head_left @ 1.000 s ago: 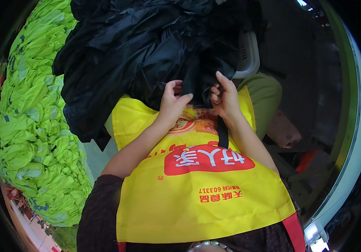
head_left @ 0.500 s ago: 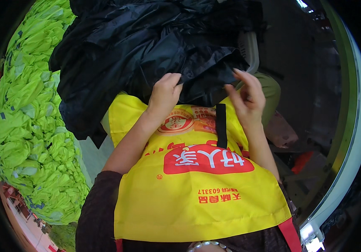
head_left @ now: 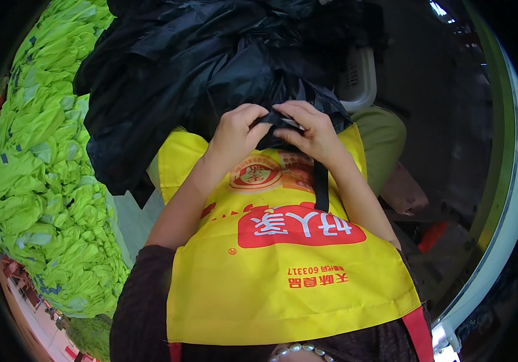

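A large heap of thin, shiny black fabric (head_left: 168,90) spreads over my lap and the space in front of me. My left hand (head_left: 238,130) pinches a dark edge of this fabric between thumb and fingertips. Close to it on the right, my right hand (head_left: 312,131) has its thumb and fingers closed on the same black fabric, the fingertips of both hands almost meeting. A small pale glint shows between the right thumb and forefinger; I cannot make out what it is. Beneath my hands lies the yellow apron (head_left: 289,314) I wear, with a black strap (head_left: 321,190) hanging on it.
A tall pile of bright yellow-green fabric pieces (head_left: 47,199) rises along the left. Beyond my right hand a pale plastic basket (head_left: 362,81) stands partly under the black fabric. A metal-edged frame (head_left: 503,175) curves along the right side.
My right hand has moved left and slightly down, from apart with spread fingers to closed on the black fabric beside my left hand. My left hand keeps its pinch, nearly in place.
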The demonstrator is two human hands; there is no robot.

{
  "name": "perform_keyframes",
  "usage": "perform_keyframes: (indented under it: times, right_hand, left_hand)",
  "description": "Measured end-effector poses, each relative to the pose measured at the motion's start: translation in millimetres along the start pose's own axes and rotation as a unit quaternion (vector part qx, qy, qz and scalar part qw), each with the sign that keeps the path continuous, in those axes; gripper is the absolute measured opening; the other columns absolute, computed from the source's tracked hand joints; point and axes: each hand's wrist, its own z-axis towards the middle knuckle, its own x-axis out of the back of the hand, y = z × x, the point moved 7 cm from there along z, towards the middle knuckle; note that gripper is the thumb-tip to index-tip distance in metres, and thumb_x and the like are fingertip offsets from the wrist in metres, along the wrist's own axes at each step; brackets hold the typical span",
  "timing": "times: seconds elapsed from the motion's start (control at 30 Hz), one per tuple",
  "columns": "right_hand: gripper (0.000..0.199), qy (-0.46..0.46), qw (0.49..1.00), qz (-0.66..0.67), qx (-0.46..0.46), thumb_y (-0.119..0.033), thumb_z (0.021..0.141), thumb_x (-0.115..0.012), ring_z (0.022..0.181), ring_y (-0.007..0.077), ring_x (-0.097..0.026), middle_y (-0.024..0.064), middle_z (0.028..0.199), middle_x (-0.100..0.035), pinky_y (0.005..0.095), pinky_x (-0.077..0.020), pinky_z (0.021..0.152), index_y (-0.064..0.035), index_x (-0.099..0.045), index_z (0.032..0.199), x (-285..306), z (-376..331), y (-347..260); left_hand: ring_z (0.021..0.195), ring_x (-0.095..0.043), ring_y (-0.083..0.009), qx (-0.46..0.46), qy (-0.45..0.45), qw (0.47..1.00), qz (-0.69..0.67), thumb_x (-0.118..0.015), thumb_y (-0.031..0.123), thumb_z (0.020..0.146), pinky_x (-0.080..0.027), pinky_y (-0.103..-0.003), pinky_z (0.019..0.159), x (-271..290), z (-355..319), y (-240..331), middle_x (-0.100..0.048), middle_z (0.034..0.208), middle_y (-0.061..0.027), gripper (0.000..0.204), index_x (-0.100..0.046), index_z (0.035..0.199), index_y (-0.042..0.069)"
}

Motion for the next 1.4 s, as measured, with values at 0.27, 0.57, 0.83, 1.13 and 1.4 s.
perform_keyframes:
  times: [0.27, 0.57, 0.83, 1.13, 1.4]
  right_hand:
    - [0.014, 0.117, 0.931, 0.278, -0.207, -0.016, 0.089, -0.056, 0.056, 0.0006, -0.037, -0.0085, 0.068, -0.049, 0.0160, -0.0286, 0.050, -0.0067, -0.059, 0.099, 5, -26, 79]
    - [0.013, 0.153, 0.877, 0.371, -0.266, -0.018, 0.089, -0.056, 0.049, 0.0005, -0.033, -0.0093, 0.062, -0.043, 0.0163, -0.0240, 0.044, -0.0093, -0.058, 0.097, 2, -36, 85]
    - [0.010, 0.159, 0.853, 0.401, -0.293, -0.019, 0.089, -0.055, 0.048, 0.0013, -0.033, -0.0085, 0.060, -0.041, 0.0166, -0.0253, 0.043, -0.0110, -0.058, 0.095, -6, -38, 84]
    - [0.008, 0.200, 0.785, 0.484, -0.331, -0.019, 0.087, -0.058, 0.047, 0.0021, -0.034, -0.0089, 0.061, -0.041, 0.0166, -0.0246, 0.041, -0.0140, -0.057, 0.093, -6, -45, 92]
    - [0.010, 0.147, 0.806, 0.456, -0.347, -0.013, 0.084, -0.060, 0.049, 0.0021, -0.036, -0.0084, 0.065, -0.046, 0.0169, -0.0257, 0.042, -0.0113, -0.057, 0.093, -10, -53, 88]
  left_hand:
    - [0.070, -0.057, -0.0074, 0.123, 0.065, 0.944, -0.300, -0.053, 0.019, 0.090, -0.046, -0.020, 0.067, 0, -1, -27, -0.063, 0.084, -0.0047, 0.023, -0.061, 0.101, 0.001]
    - [0.070, -0.058, -0.0127, 0.045, 0.027, 0.998, -0.044, -0.070, 0.013, 0.075, -0.048, -0.023, 0.061, -7, -8, 22, -0.061, 0.095, -0.0094, 0.034, -0.060, 0.106, 0.002]
    - [0.057, -0.057, -0.0153, -0.014, 0.012, 1.000, -0.014, -0.072, 0.013, 0.072, -0.046, -0.025, 0.054, -27, -4, 18, -0.062, 0.083, -0.0108, 0.027, -0.062, 0.093, 0.000]
    - [0.058, -0.053, -0.0102, 0.056, -0.017, 0.995, -0.080, -0.069, 0.010, 0.075, -0.041, -0.023, 0.053, -12, -9, 12, -0.061, 0.070, -0.0061, 0.010, -0.064, 0.075, 0.001]
    - [0.065, -0.052, -0.0058, 0.178, 0.007, 0.903, -0.390, -0.055, 0.013, 0.088, -0.043, -0.017, 0.056, -22, -8, -19, -0.058, 0.108, -0.0055, 0.008, -0.059, 0.090, 0.006]
